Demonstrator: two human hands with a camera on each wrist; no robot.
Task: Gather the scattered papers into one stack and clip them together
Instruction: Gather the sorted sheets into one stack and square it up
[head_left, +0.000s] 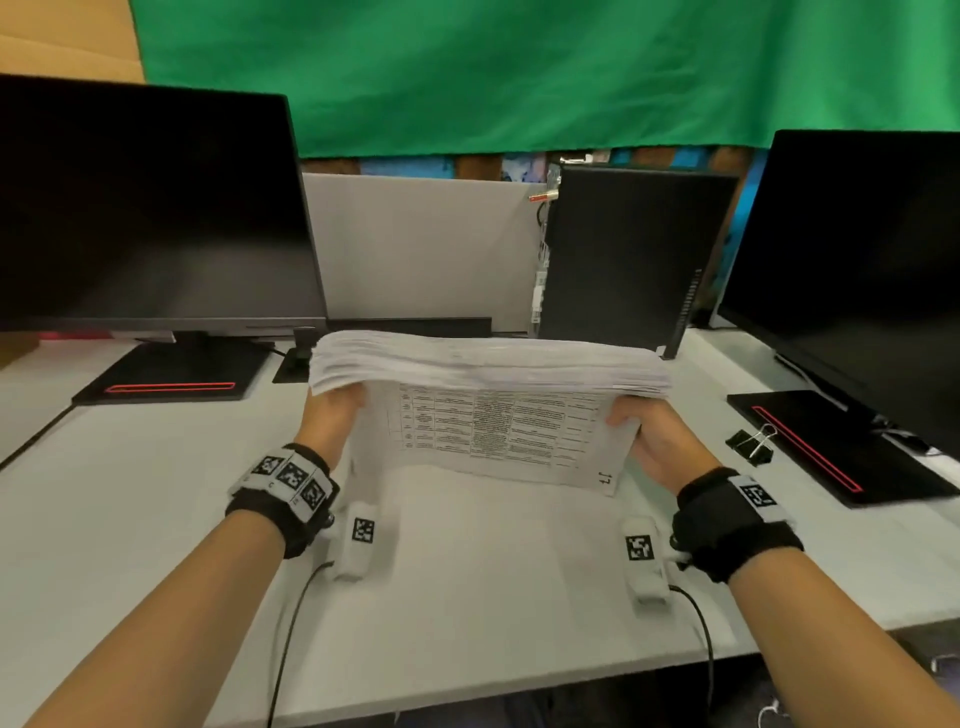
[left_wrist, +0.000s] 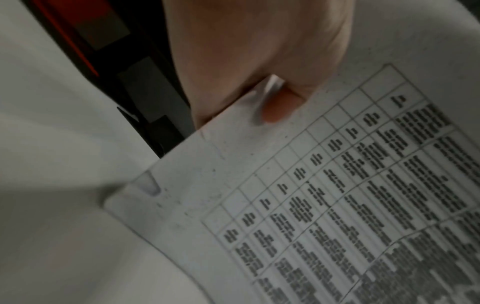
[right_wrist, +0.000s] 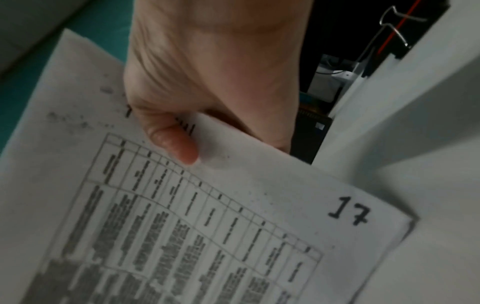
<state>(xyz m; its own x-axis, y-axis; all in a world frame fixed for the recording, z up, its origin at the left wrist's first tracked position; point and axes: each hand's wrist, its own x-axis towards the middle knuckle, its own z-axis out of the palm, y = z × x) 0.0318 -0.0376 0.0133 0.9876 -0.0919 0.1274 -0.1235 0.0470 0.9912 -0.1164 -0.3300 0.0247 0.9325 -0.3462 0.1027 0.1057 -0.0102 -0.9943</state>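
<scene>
A thick stack of printed papers (head_left: 488, 410) stands on its long edge on the white desk (head_left: 467, 571), its front sheet a table marked "17". My left hand (head_left: 332, 415) grips the stack's left end, thumb (left_wrist: 281, 107) pressed on the front sheet (left_wrist: 337, 195). My right hand (head_left: 649, 436) grips the right end, thumb (right_wrist: 176, 142) on the same sheet (right_wrist: 207, 216). A black binder clip (head_left: 750, 442) with silver handles lies on the desk right of my right hand; the right wrist view shows the clip's handles (right_wrist: 397, 24).
A dark monitor (head_left: 150, 208) with its stand base stands at the back left and another monitor (head_left: 852, 270) at the back right. A black computer case (head_left: 628, 254) is behind the stack. The desk's front edge runs close below my forearms.
</scene>
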